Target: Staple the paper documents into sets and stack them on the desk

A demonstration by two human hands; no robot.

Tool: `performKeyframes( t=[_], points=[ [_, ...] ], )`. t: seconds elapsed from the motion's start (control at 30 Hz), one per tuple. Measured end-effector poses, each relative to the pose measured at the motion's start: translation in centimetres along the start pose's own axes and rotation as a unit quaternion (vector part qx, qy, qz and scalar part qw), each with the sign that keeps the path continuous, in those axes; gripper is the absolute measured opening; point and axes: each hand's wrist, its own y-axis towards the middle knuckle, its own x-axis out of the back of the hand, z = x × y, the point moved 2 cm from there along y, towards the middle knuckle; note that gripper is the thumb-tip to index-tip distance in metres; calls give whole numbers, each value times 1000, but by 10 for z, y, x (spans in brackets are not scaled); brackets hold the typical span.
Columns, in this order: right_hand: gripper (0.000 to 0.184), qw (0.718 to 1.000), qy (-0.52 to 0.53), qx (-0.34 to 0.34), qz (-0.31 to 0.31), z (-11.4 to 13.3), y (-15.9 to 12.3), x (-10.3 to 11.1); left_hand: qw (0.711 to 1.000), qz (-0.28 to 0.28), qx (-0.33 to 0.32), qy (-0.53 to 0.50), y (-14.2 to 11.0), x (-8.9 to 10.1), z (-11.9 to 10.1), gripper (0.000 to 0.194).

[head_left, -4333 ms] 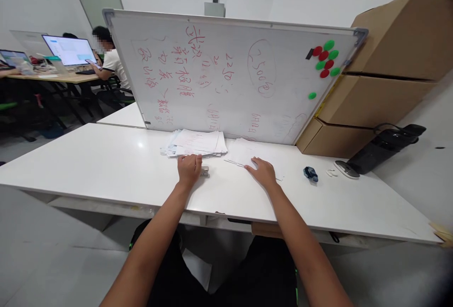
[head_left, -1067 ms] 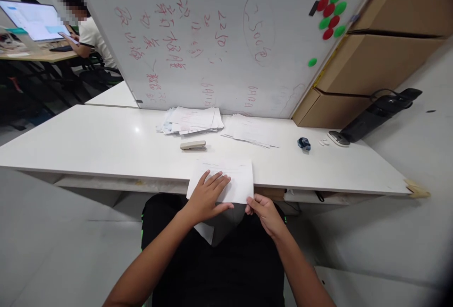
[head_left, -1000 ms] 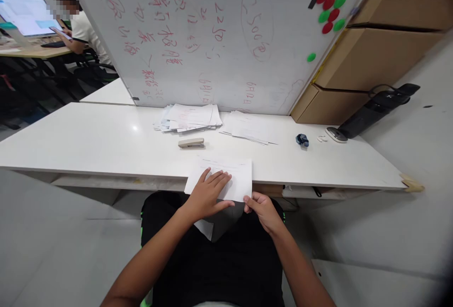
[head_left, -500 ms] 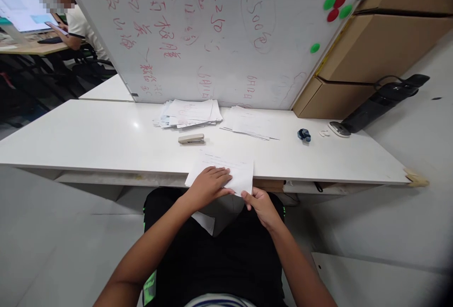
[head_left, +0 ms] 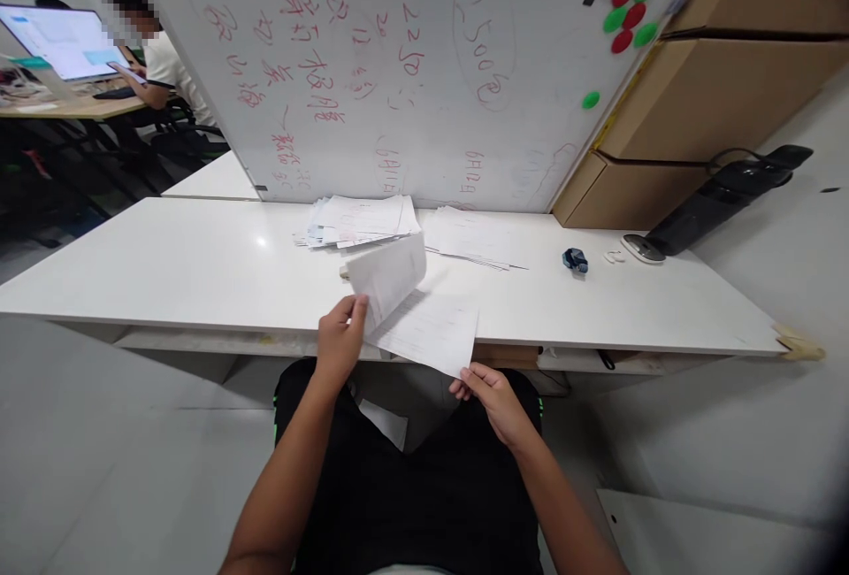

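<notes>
My left hand (head_left: 340, 338) pinches the edge of a lifted sheet of paper (head_left: 391, 279), which curls up over the desk. Beneath it a second paper (head_left: 434, 327) lies partly on the desk and juts past its front edge. My right hand (head_left: 489, 394) grips that paper's near right corner between thumb and fingers. Behind the raised sheet, only one end of the stapler (head_left: 344, 272) shows. Farther back rest a thick stack of papers (head_left: 362, 217) and, to its right, a thinner stack (head_left: 470, 234).
A whiteboard (head_left: 424, 71) with red writing and magnets stands along the back of the desk (head_left: 165, 265). At right are cardboard boxes (head_left: 749, 97), a black bottle (head_left: 722, 195), a mouse (head_left: 642, 248) and a small dark blue object (head_left: 575, 261). A seated person (head_left: 169, 71) is at far left.
My left hand went from lying flat on the papers to lifting the upper sheet up and leftward, now covering most of the stapler. My right hand stays at the corner.
</notes>
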Motion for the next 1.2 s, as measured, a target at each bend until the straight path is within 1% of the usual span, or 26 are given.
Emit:
performKeyframes(
  t=[0.03, 0.07, 0.13, 0.17, 0.23, 0.33, 0.4, 0.47, 0.53, 0.6, 0.63, 0.73, 0.77, 0.8, 0.83, 0.87, 0.9, 0.97, 1.03, 1.07, 1.13, 1.17, 1.2],
  points=[
    [35, 1000, 2, 2, -6, 0, 0, 0, 996, -15, 44, -70, 4, 5, 3, 34],
    [34, 1000, 5, 5, -11, 0, 1, 0, 987, -21, 80, -140, 7, 9, 6, 35],
    [33, 1000, 9, 12, -20, 0, 1, 1, 960, -23, 127, -248, 12, 16, 11, 35],
    [33, 1000, 10, 15, -24, 0, 1, 2, 951, -26, 139, -276, 15, 19, 12, 35],
    [33, 999, 15, 19, -30, -2, 0, 3, 946, -46, 147, -285, 17, 25, 14, 35],
    [33, 999, 15, 19, -41, -4, -1, 4, 950, -70, 145, -268, 17, 30, 13, 33],
    [34, 999, 13, 17, -48, -5, -2, 4, 952, -68, 147, -260, 15, 28, 11, 32],
    [35, 998, 11, 16, -55, -6, -3, 3, 959, -46, 145, -239, 10, 23, 7, 32],
    [35, 998, 9, 16, -59, -7, -4, 3, 976, -2, 113, -187, 4, 15, 1, 34],
    [34, 998, 3, 17, -54, -8, -5, 3, 990, 53, 48, -119, -4, 5, -7, 39],
    [34, 999, -2, 17, -48, -9, -6, 2, 992, 85, 12, -90, -7, -1, -12, 41],
    [33, 999, -19, 17, -30, -10, -7, 1, 980, 177, -72, -53, -14, -16, -21, 44],
    [33, 999, -25, 18, -28, -11, -8, 1, 975, 198, -87, -47, -14, -20, -22, 44],
    [33, 999, -29, 20, -29, -11, -8, 2, 973, 208, -95, -41, -14, -21, -23, 43],
    [34, 999, -34, 23, -33, -11, -9, 2, 974, 202, -95, -35, -13, -20, -22, 43],
    [34, 998, -38, 25, -38, -11, -10, 4, 980, 179, -87, -32, -11, -17, -20, 43],
    [34, 998, -41, 27, -43, -11, -10, 5, 987, 141, -73, -32, -9, -12, -18, 43],
    [35, 997, -48, 28, -54, -12, -12, 9, 998, 40, -33, -46, -4, 4, -12, 45],
    [35, 997, -50, 26, -60, -14, -13, 12, 996, -56, 10, -70, 0, 21, -6, 48],
    [36, 997, -50, 24, -60, -15, -13, 13, 992, -92, 27, -81, 1, 29, -3, 49],
    [36, 997, -46, 21, -57, -17, -13, 13, 985, -133, 45, -97, 3, 38, 0, 49],
    [36, 997, -45, 20, -55, -18, -12, 13, 985, -137, 42, -100, 3, 40, 1, 48],
    [36, 998, -43, 19, -52, -19, -12, 12, 987, -128, 31, -97, 2, 40, 1, 46]
  ],
)
